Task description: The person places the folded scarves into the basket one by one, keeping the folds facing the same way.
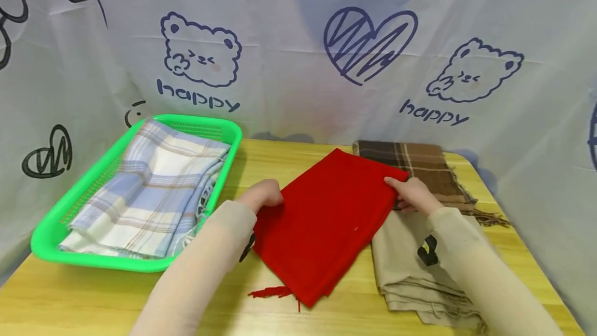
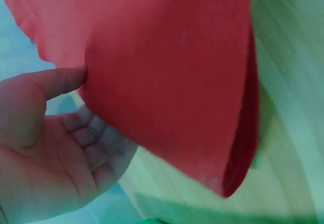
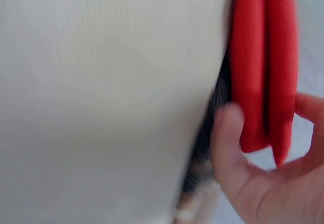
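Observation:
A red folded scarf (image 1: 322, 222) with fringe at its near end is held at a slant over the middle of the table. My left hand (image 1: 263, 194) pinches its left edge; in the left wrist view, the thumb lies on top of the red cloth (image 2: 167, 77) and the other fingers are beneath. At the far right corner, my right hand (image 1: 412, 194) grips the scarf between thumb and fingers. The right wrist view shows its folded red layers (image 3: 248, 72) between them. Under the right hand and forearm lies a beige folded cloth (image 1: 396, 263).
On the left stands a green basket (image 1: 46, 245) holding a blue and white plaid scarf (image 1: 154, 191). A brown plaid scarf (image 1: 426, 165) with fringe lies at the back right of the wooden table (image 1: 79, 299). A white printed curtain (image 1: 280, 56) hangs behind.

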Available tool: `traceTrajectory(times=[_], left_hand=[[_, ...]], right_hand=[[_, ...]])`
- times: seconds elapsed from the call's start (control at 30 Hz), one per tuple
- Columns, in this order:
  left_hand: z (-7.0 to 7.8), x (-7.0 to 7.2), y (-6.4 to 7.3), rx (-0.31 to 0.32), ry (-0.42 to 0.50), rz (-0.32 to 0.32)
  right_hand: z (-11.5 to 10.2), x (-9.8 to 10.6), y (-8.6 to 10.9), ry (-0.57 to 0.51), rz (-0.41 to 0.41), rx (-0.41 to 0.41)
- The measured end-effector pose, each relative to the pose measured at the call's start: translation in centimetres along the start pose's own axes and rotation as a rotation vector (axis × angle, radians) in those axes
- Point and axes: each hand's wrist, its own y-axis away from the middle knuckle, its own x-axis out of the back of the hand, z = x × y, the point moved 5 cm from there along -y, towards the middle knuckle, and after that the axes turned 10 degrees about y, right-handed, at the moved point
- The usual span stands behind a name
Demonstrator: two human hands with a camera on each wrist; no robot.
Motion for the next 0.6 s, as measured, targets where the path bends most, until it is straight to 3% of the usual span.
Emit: traceTrajectory(times=[0.03, 0.1, 0.13, 0.17, 0.2, 0.27, 0.33, 0.37, 0.47, 0.6], left_hand=[[-0.8, -0.5, -1.3, -0.031, 0.013, 0.01], [-1.3, -0.9, -2.2, -0.047, 0.057, -0.005], [-1.7, -0.8, -2.3, -0.081, 0.078, -0.01], [-2.0, -0.7, -2.5, -0.061, 0.099, -0.022], [-1.5, -0.3, -1.4, -0.054, 0.129, -0.037], [0.3, 0.8, 2.2, 0.023, 0.193, -0.087], [1.4, 1.6, 5.0, 0.06, 0.209, -0.123], [2.1, 2.0, 6.7, 0.122, 0.211, -0.146], [2.2, 2.3, 9.0, 0.209, 0.188, -0.225], [1.5, 1.8, 10.1, 0.313, 0.142, -0.317]], right_hand=[[0.1, -0.3, 0.2, -0.093, -0.054, -0.019], [0.2, -0.7, 0.5, -0.214, -0.113, -0.044], [-0.3, -0.9, 0.3, -0.233, -0.104, -0.037], [-0.9, -0.9, 0.1, -0.226, -0.076, -0.017], [-1.5, -0.8, -0.1, -0.19, -0.039, 0.012], [-3.0, -0.3, -0.4, -0.086, 0.05, 0.083], [-4.8, -0.1, -0.6, 0.007, 0.131, 0.15], [-5.8, -0.1, -0.7, 0.051, 0.165, 0.186], [-8.3, -0.6, -1.1, 0.117, 0.225, 0.251], [-10.4, -2.1, -2.1, 0.17, 0.269, 0.265]])
